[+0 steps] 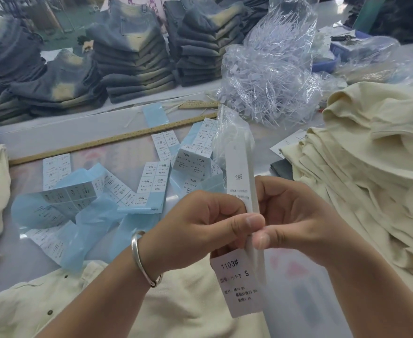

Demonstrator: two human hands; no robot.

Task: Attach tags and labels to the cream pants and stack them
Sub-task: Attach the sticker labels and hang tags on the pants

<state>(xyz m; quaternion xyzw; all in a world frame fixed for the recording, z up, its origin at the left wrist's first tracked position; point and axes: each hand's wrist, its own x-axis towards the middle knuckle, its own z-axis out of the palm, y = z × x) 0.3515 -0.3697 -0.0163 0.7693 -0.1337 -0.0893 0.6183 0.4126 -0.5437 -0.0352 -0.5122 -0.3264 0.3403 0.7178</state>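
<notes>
I have both hands together at chest height — left hand [200, 225] and right hand [295, 218] each pinching the hang tag [241, 181], thumbs meeting on it. A sticker [239, 281] marked 1103# S hangs at its lower end, so I judge I'm at the labelling step. Next — press it flat, then fix the tag to the pants [176, 311] lying just below.
</notes>
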